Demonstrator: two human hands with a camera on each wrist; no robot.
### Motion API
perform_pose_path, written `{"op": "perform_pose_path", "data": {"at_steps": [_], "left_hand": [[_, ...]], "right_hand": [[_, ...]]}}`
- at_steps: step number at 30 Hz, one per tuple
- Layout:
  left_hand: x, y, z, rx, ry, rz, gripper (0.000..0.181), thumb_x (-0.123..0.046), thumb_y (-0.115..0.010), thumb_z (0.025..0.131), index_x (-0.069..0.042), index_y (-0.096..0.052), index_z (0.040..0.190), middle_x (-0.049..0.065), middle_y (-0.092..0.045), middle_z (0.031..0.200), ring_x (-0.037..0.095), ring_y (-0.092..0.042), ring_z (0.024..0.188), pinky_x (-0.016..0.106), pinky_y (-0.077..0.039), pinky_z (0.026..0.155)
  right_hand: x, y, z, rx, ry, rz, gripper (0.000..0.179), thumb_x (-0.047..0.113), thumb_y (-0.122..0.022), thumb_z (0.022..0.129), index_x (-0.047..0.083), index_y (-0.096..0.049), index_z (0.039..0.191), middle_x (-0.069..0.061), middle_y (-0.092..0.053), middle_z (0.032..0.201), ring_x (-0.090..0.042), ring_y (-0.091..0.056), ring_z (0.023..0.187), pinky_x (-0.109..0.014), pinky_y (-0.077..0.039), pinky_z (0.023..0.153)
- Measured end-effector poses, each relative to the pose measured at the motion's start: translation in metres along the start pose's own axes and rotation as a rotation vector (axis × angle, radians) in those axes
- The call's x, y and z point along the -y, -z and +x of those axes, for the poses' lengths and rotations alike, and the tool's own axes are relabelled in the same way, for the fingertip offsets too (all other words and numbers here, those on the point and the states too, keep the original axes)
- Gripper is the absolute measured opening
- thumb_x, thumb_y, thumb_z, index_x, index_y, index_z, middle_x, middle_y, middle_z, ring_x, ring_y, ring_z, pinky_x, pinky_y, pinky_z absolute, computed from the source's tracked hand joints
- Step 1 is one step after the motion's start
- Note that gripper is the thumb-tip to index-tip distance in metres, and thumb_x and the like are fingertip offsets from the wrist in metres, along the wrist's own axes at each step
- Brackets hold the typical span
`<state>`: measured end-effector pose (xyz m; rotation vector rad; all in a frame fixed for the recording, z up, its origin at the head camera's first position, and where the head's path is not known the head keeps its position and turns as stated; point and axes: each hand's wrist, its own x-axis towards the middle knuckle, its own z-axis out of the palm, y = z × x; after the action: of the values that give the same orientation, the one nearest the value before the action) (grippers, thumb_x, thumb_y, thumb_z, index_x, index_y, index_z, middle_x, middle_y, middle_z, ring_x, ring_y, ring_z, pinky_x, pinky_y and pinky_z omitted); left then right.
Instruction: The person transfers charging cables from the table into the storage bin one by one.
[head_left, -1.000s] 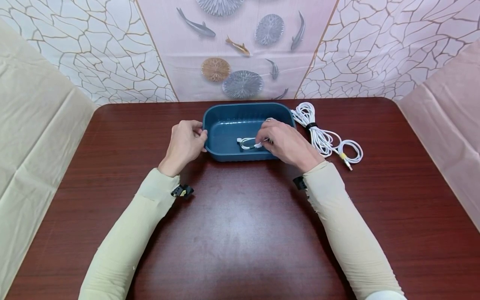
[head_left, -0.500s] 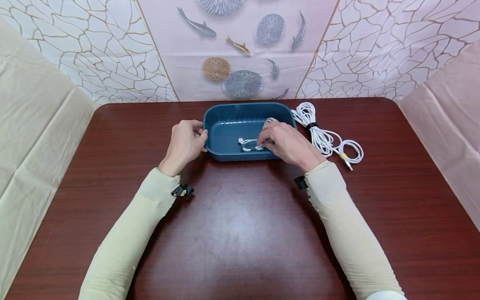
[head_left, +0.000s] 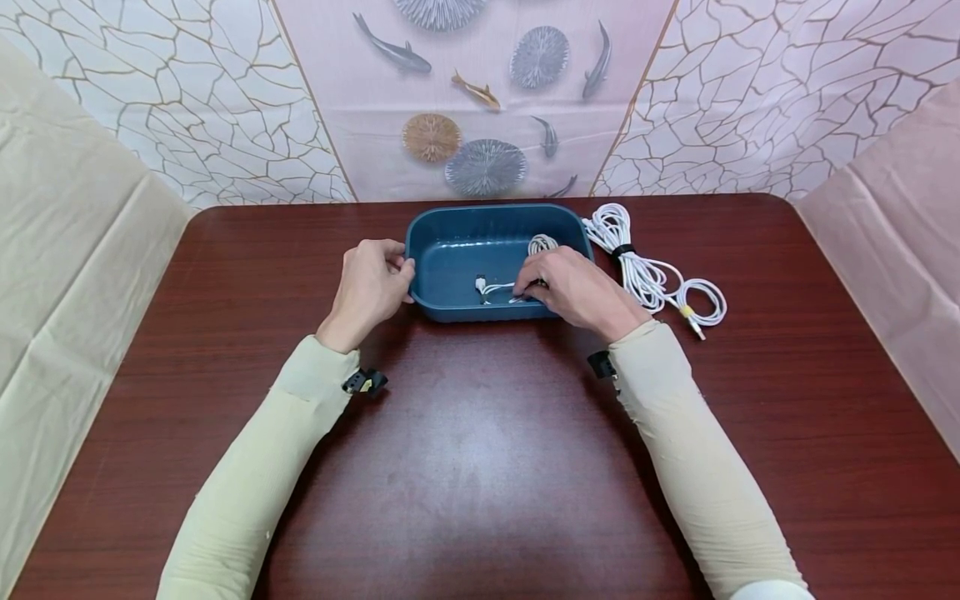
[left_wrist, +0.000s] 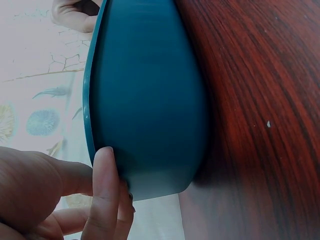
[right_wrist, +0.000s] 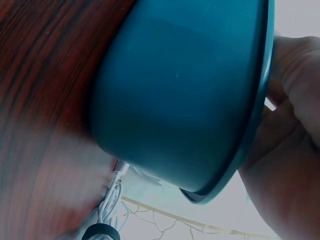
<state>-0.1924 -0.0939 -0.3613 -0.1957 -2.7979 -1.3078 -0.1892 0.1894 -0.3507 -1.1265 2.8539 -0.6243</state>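
Observation:
A blue-green rectangular plastic bin (head_left: 487, 313) stands near the table's back edge. My left hand (head_left: 371, 282) pinches its left end; in the left wrist view, the fingers (left_wrist: 106, 175) lie against the outer wall at the rim. My right hand (head_left: 564, 283) reaches over the front right rim into the bin, its fingertips pinching a thin white cable (head_left: 497, 287) near the bottom. That cable's white plug points left. Behind the right hand a coiled pale cable (head_left: 542, 243) lies in the bin, partly covered by the hand. The bin wall hides the right fingertips in the right wrist view.
Right of the bin lies a long bundle of white cable (head_left: 641, 271) bound with a black strap (head_left: 622, 251). At its front is a smaller white coil (head_left: 707, 312) with a yellow tie and a plug. A patterned cloth backdrop (head_left: 487, 100) rises behind the dark red wooden table (head_left: 480, 458).
My right hand has shifted slightly right and forward within the bin, uncovering more of the coiled cable behind it. The white cable at its fingertips has changed shape. My left hand has stayed put.

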Motion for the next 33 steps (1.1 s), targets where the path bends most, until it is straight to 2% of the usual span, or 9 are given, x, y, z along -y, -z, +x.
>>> {"op": "perform_pose_path", "data": {"at_steps": [10, 18, 33], "left_hand": [[0.0002, 0.0001, -0.0002, -0.007, -0.009, 0.017, 0.032, -0.010, -0.059, 0.100, 0.009, -0.067, 0.124, 0.017, -0.072, 0.093, 0.021, -0.074, 0.059, 0.016, -0.055, 0.049], [-0.0003, -0.0007, -0.0002, -0.011, -0.012, 0.014, 0.032, -0.010, -0.059, 0.100, 0.009, -0.066, 0.124, 0.017, -0.072, 0.093, 0.023, -0.075, 0.061, 0.017, -0.056, 0.050], [0.0004, 0.0001, 0.0001, -0.004, -0.006, 0.007, 0.032, -0.010, -0.059, 0.100, 0.009, -0.066, 0.125, 0.018, -0.072, 0.094, 0.022, -0.075, 0.060, 0.017, -0.057, 0.051]], "right_hand": [[-0.0027, -0.0006, -0.0008, 0.005, 0.005, 0.024, 0.017, -0.004, -0.070, 0.091, 0.009, -0.081, 0.094, -0.004, -0.079, 0.093, -0.017, -0.073, 0.092, -0.036, -0.062, 0.084], [-0.0040, 0.0001, -0.0005, 0.024, -0.074, 0.066, 0.019, -0.004, -0.070, 0.091, 0.011, -0.082, 0.094, -0.003, -0.079, 0.093, -0.017, -0.072, 0.093, -0.038, -0.061, 0.085], [-0.0018, 0.0025, 0.0000, 0.043, -0.145, 0.061, 0.016, 0.001, -0.072, 0.091, 0.013, -0.082, 0.095, 0.000, -0.079, 0.094, -0.015, -0.070, 0.096, -0.036, -0.060, 0.086]]}}
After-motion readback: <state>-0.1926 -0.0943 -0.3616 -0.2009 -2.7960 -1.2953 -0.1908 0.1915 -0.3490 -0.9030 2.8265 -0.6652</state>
